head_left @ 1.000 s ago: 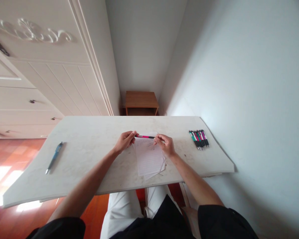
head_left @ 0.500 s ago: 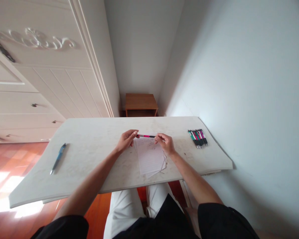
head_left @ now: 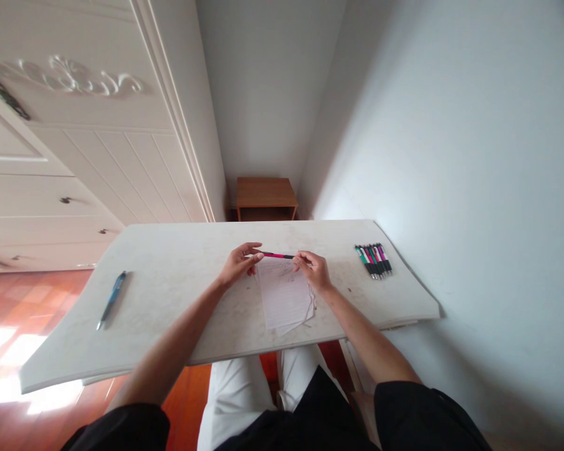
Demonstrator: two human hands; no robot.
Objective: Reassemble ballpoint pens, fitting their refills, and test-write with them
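A pink and black pen (head_left: pixel 276 255) is held level between my two hands, above the top edge of some lined paper sheets (head_left: pixel 286 297). My left hand (head_left: pixel 239 263) pinches the pen's left end between thumb and fingers. At the black right end, my right hand (head_left: pixel 313 269) is closed on the same pen, its fingertips partly hiding that end. The paper lies on the white table (head_left: pixel 188 257), its right edge torn, with faint writing near the top.
A row of several pens (head_left: pixel 373 261), green, pink and purple with black grips, lies toward the table's right end. A blue pen (head_left: pixel 111 300) lies on the left. Behind the table stands a small wooden stand (head_left: pixel 267 191); a wall (head_left: pixel 489 188) borders the right side.
The pen has turned slightly in my fingers: its silver band no longer shows and a dark clip shows near the left end. My left fingers have shifted a little.
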